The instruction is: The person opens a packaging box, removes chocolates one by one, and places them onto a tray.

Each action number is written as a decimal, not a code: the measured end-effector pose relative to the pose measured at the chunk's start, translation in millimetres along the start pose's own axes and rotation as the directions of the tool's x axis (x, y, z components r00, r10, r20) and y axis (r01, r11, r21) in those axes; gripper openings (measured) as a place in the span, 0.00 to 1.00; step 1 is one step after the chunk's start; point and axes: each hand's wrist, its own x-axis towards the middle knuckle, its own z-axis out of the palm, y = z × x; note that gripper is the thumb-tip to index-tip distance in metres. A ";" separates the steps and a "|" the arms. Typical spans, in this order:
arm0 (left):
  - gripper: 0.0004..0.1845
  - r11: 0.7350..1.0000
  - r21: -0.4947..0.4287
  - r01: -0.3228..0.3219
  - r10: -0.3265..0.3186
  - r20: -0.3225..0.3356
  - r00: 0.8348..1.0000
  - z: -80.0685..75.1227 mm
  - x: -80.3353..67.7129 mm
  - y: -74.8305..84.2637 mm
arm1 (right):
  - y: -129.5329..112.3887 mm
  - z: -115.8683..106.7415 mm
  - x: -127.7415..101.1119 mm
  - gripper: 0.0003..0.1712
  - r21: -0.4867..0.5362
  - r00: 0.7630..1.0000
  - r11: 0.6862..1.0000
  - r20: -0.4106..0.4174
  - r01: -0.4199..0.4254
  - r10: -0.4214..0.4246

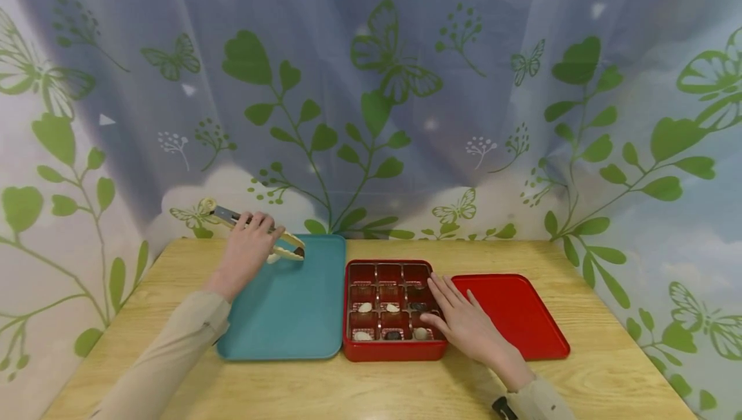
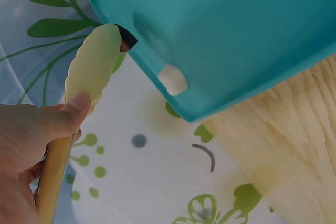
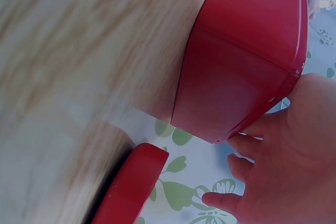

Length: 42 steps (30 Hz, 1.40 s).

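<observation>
By the left grip [image 1: 248,249] are one pair of tongs [image 1: 226,215], one dark piece [image 1: 299,252], one white piece [image 2: 173,80] and one tray [image 1: 284,317]; by the right grip [image 1: 466,320], one box [image 1: 395,352], six pieces [image 1: 364,308] and one lid [image 1: 516,314].

From the head, the tabletop [image 1: 394,391] is looked down on from farthest back, with the patterned curtain [image 1: 498,169] faced beyond. By the left wrist camera, a corner of the blue tray [image 2: 241,40] is viewed close up; by the right, the outer walls of the red box [image 3: 226,80] are faced nearby, at a tilt — tray and box are both shared with the head view.
</observation>
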 end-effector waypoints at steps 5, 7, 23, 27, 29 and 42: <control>0.20 1.000 0.006 0.005 -0.005 0.021 1.000 7.0 3.3 2.4 | -0.9 0.5 0.3 0.47 -0.002 1.000 1.000 -0.005 -0.003 0.003; 0.19 1.000 -0.002 0.006 -0.006 0.021 1.000 9.1 4.2 3.7 | -0.9 0.8 0.4 0.47 -0.010 1.000 1.000 -0.006 -0.005 0.005; 0.30 0.988 -0.081 0.135 -0.130 0.069 0.989 4.4 -1.3 9.0 | -0.9 3.0 0.4 0.48 -0.008 1.000 1.000 0.007 -0.009 0.009; 0.31 0.987 -0.099 0.126 -0.128 -0.006 0.992 -6.3 -5.3 12.4 | -0.5 1.0 -0.2 0.48 -0.006 1.000 1.000 0.002 -0.011 0.011; 0.31 0.989 -0.096 0.109 -0.116 -0.063 0.991 -10.5 -7.5 15.3 | 0.2 0.6 -0.2 0.48 -0.007 1.000 1.000 -0.002 -0.012 0.012; 0.33 0.992 -0.104 0.069 -0.077 -0.082 0.994 -40.7 1.6 51.2 | 1.5 2.2 0.8 0.48 -0.009 1.000 1.000 -0.005 -0.011 0.011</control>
